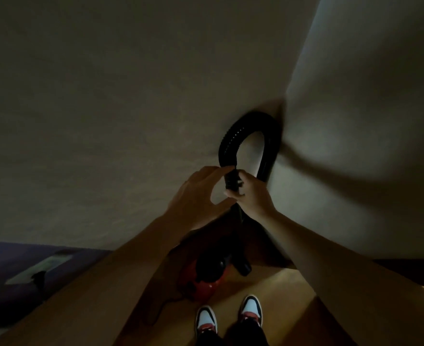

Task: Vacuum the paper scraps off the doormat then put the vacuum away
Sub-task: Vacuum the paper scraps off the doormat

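Black hose [227,138] held by right hand [252,196], left hand [196,193] touching.

dim, grainy; soft shadows on wall [131,96]; wide-angle edge distortion

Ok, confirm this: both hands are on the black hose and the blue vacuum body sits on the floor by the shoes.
Wrong colour: the head view shows the vacuum body is red, not blue. Left hand and right hand are on the black hose.

Red vacuum [203,278] on floor, black ribbed hose [233,138] looped upward
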`<state>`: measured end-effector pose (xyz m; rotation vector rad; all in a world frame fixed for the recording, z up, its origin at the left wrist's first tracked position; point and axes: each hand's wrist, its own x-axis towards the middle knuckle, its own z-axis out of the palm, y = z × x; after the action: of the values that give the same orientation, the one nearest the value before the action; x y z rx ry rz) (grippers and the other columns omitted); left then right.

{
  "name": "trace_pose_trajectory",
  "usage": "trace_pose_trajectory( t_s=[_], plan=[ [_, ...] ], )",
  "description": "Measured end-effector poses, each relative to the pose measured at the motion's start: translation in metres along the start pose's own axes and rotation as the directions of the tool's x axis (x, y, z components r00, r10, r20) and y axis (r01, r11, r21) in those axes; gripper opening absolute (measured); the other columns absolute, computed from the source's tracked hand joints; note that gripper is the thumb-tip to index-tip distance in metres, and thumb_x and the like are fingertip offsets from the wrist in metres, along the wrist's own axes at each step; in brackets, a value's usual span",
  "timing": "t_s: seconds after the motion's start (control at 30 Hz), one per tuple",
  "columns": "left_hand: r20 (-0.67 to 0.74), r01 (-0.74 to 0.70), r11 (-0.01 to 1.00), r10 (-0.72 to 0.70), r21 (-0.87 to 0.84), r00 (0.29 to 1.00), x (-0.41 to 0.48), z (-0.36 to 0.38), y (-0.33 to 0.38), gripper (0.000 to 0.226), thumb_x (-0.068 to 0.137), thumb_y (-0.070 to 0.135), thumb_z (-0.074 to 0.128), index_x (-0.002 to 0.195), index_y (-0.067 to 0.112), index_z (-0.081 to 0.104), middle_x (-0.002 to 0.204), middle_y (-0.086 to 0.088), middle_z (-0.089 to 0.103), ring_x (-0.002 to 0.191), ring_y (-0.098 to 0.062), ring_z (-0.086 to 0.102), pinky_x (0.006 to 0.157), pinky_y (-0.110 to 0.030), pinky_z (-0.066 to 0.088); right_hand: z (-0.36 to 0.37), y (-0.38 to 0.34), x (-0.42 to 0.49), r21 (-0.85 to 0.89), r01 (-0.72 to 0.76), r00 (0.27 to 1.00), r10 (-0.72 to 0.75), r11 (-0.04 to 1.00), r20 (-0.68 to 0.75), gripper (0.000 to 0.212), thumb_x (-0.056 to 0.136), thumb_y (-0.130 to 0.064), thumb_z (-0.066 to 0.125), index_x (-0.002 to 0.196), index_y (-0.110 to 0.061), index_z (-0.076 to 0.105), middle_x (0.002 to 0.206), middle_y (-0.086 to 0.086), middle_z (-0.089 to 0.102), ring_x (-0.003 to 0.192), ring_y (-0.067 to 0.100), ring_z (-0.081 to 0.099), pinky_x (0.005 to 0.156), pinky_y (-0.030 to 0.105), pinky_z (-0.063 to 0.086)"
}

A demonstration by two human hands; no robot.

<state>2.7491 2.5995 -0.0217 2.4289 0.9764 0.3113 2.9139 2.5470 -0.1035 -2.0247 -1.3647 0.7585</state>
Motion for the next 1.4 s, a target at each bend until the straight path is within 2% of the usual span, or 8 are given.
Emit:
trace_pose_trajectory(
  t_s=[0.17,0.4,0.53,0.73,0.9,1.03,1.13,1.4],
  plan=[
    [0.195,-0.12,0.99,0.105,0.068,0.975,0.023,-0.003,0.0,0.057,0.101,0.023,0.055,0.151,0.013,0.031,0.145,-0.003,0.04,0.134,-0.014,0.042,0.086,0.009,0.022,0.012,0.001,0.012,0.266,-0.108,0.991,0.083,0.958,0.102,0.042,0.094,-0.033,0.071,0.129,-0.013,0.059,0.121,0.004,0.067,0.107,0.01,0.06,0.095,0.03,0.049],
    [0.17,-0.323,0.775,0.276,0.543,0.946,0.019,-0.011,-0.004,0.071,0.081,0.044,0.074,0.145,0.031,0.046,0.109,-0.018,0.059,0.094,-0.032,0.059,0.074,-0.041,0.052,0.012,0.005,-0.014,0.343,-0.089,0.993,0.055,0.935,0.108,0.037,0.095,-0.017,0.069,0.13,-0.013,0.059,0.126,0.002,0.067,0.114,0.009,0.06,0.089,0.012,0.047],
    [0.255,-0.444,0.687,0.365,0.575,0.895,0.01,-0.017,0.008,0.08,0.073,0.038,0.082,0.144,0.027,0.048,0.103,-0.02,0.059,0.087,-0.032,0.058,0.071,-0.042,0.051,0.01,0.01,-0.04,0.413,-0.112,0.993,0.085,0.904,0.084,0.033,0.092,-0.026,0.073,0.122,-0.014,0.063,0.123,0.002,0.069,0.117,0.015,0.064,0.101,0.032,0.049],
    [0.305,-0.517,0.6,0.424,0.611,0.853,-0.018,-0.031,0.033,0.073,0.076,0.057,0.074,0.141,0.033,0.051,0.087,-0.01,0.069,0.072,-0.026,0.064,0.066,-0.034,0.041,0.0,0.011,-0.092,0.369,-0.121,0.989,0.079,0.921,0.127,0.019,0.094,-0.017,0.071,0.109,-0.024,0.062,0.101,-0.012,0.067,0.091,-0.012,0.063,0.079,0.011,0.045],
    [0.425,-0.602,0.541,0.427,0.587,0.798,-0.045,-0.028,0.058,0.046,0.059,0.048,0.091,0.091,0.019,0.076,0.067,-0.005,0.068,0.051,-0.02,0.062,0.034,-0.019,0.027,-0.002,0.011,-0.142,0.272,-0.203,0.946,0.117,0.941,0.303,0.036,0.098,-0.032,0.065,0.13,-0.018,0.059,0.114,-0.012,0.059,0.098,-0.006,0.055,0.079,0.012,0.039],
    [0.616,-0.754,0.291,0.443,0.589,0.652,-0.071,-0.006,0.081,0.047,0.041,0.05,0.094,0.053,0.015,0.066,0.068,-0.005,0.057,0.065,-0.026,0.056,0.053,-0.023,0.019,0.008,0.02,-0.197,0.276,-0.214,0.93,0.109,0.937,0.35,0.038,0.098,-0.037,0.064,0.133,-0.023,0.06,0.119,-0.017,0.064,0.106,-0.008,0.058,0.088,0.009,0.043],
    [0.784,-0.914,0.235,0.471,0.33,0.404,-0.08,0.012,0.094,0.051,0.063,0.06,0.079,0.078,0.012,0.073,0.091,-0.005,0.055,0.087,-0.024,0.052,0.07,-0.033,0.035,0.013,0.033,-0.243,0.252,-0.251,0.919,0.148,0.935,0.365,0.035,0.098,-0.039,0.063,0.131,-0.03,0.059,0.119,-0.008,0.068,0.106,0.003,0.062,0.092,0.024,0.048],
    [0.864,-0.904,0.366,0.356,0.221,0.356,-0.153,0.079,0.151,0.067,0.064,0.091,0.05,0.094,0.033,0.063,0.077,0.008,0.065,0.072,-0.011,0.064,0.052,-0.026,0.038,0.002,0.066,-0.378,0.329,-0.319,0.926,0.219,0.889,0.307,0.043,0.098,-0.035,0.064,0.137,-0.018,0.056,0.11,-0.003,0.063,0.09,-0.001,0.057,0.078,0.01,0.043]
  ],
)
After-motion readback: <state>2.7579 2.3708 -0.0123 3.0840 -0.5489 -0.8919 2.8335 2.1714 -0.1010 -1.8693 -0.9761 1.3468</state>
